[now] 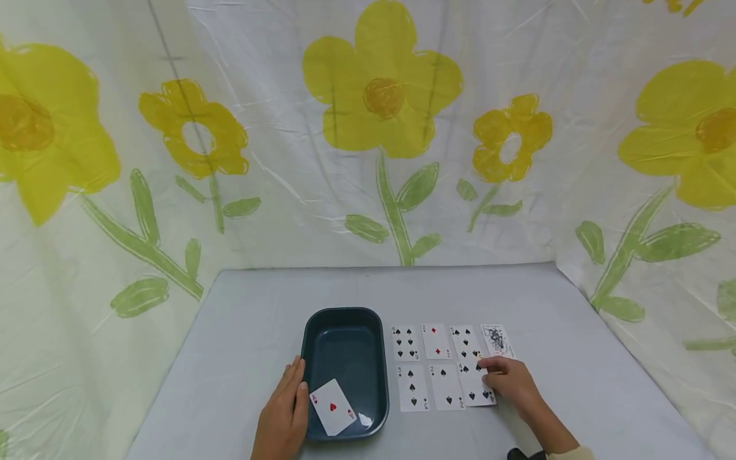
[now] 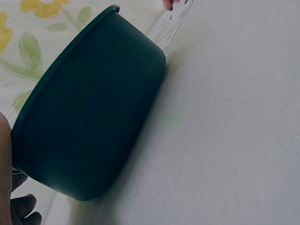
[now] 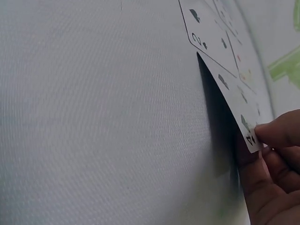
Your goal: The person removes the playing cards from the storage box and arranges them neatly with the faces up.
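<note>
My left hand [image 1: 282, 412] lies against the left side of a dark blue-green tray [image 1: 345, 358], its fingers straight along the rim. Inside the tray, near its front, an ace of hearts [image 1: 333, 415] lies face up. To the right of the tray, my right hand [image 1: 512, 381] pinches the right edge of a four of spades [image 1: 474, 383]. That edge is raised off the table in the right wrist view, with the thumb [image 3: 279, 131] on the card's face. Beside it lie a two of spades [image 1: 446, 387] and a three of spades [image 1: 413, 388].
A back row holds a six of spades [image 1: 405, 343], a two of diamonds [image 1: 436, 342], a five of spades [image 1: 464, 338] and a joker [image 1: 497, 340]. Everything rests on a white-covered table [image 1: 247, 319]. A flower-printed curtain [image 1: 287, 211] encloses the back and sides.
</note>
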The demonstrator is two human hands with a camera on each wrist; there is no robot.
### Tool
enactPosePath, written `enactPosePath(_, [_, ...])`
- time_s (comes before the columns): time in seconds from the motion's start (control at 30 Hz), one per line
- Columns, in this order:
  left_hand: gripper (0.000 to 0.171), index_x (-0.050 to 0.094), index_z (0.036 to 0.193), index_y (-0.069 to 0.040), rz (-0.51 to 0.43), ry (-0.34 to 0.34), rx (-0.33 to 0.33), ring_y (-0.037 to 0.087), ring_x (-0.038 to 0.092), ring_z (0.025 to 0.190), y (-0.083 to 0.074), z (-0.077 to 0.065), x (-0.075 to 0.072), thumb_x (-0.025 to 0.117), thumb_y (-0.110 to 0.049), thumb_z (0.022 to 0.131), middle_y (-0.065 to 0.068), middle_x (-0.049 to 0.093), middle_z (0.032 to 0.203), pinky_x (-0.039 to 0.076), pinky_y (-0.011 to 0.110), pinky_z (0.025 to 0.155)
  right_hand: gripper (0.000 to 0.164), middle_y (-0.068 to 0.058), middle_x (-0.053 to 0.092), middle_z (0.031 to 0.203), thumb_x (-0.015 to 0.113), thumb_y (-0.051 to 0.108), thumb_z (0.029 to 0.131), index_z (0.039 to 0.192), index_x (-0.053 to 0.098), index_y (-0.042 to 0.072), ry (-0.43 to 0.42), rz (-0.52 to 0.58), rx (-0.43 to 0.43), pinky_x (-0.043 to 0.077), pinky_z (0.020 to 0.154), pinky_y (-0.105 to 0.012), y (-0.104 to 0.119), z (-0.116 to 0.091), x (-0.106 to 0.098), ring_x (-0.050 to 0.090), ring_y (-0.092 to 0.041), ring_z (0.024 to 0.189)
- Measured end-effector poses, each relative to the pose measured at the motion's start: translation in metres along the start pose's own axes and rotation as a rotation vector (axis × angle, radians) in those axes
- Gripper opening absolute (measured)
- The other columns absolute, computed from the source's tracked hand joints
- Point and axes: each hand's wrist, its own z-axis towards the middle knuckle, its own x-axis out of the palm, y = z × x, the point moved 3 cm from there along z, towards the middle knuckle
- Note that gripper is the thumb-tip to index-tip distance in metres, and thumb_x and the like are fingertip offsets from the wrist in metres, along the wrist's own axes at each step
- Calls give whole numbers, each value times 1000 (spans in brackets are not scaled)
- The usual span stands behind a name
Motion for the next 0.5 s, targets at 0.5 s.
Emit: enactPosePath(0.5, [47,48,146,1,-15,6,-11,34,40,141,-1,0,-1,49,-22,106,11,45,152,35,53,110,19,-10,68,92,74,-3,77,96,72,0,-69,-357,-126,53,60,-34,16,-8,4,58,-21,75])
